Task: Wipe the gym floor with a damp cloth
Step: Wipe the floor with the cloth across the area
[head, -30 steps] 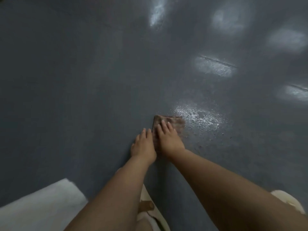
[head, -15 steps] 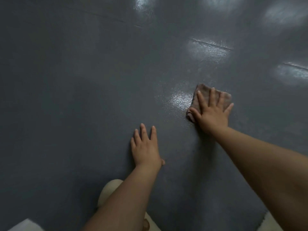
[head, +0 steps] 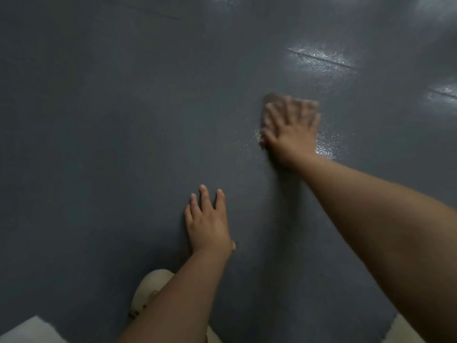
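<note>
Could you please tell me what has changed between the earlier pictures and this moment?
The right hand has swept the cloth away from the left hand, out to the right across the floor, leaving a wet sheen beside it; it is blurred, so in motion. The left hand stays flat on the floor, now apart from the cloth. The right hand's fingers stay spread flat on the cloth.

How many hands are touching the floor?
2. The left hand lies flat on the bare floor, near the middle. The right hand is farther out, pressing the cloth onto the floor; it is blurred.
</note>
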{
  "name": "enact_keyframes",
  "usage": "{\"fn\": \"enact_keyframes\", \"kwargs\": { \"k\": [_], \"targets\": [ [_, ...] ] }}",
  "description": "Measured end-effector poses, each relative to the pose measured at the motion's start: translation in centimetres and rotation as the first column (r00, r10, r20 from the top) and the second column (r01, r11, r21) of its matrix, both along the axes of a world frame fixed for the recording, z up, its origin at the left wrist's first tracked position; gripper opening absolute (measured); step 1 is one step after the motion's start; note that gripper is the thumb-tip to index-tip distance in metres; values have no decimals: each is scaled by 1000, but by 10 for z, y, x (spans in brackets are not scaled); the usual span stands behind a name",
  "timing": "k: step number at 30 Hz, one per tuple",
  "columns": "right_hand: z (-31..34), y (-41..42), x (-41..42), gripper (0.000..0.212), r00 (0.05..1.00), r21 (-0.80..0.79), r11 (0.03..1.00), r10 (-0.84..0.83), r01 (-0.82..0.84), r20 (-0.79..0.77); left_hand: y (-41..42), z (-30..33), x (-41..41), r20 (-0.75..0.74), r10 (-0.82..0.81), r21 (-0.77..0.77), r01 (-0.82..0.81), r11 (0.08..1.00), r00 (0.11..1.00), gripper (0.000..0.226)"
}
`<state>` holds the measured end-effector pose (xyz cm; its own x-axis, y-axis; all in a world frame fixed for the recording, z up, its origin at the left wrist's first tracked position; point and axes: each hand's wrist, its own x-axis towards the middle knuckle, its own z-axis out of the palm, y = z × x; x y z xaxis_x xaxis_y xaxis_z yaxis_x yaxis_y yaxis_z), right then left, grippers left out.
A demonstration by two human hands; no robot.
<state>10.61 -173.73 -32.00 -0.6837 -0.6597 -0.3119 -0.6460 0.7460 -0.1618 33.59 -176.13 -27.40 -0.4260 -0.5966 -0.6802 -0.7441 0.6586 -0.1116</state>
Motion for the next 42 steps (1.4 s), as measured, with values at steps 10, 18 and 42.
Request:
{"fn": "enact_keyframes", "kwargs": {
  "k": [10,18,42],
  "targets": [
    [7,-40,27,66,998,9,999,-43,43,39,1,2,-3,32,6,-23,-5,1000,999,120],
    [1,-51,90,54,853,-91,848,522,-522,-18,1,-1,0,7,7,-36,-7,999,1000,119],
    [-9,135,129,51,894,-116,886,447,-448,-40,-2,2,-2,-63,108,66,-104,992,992,124]
  ]
}}
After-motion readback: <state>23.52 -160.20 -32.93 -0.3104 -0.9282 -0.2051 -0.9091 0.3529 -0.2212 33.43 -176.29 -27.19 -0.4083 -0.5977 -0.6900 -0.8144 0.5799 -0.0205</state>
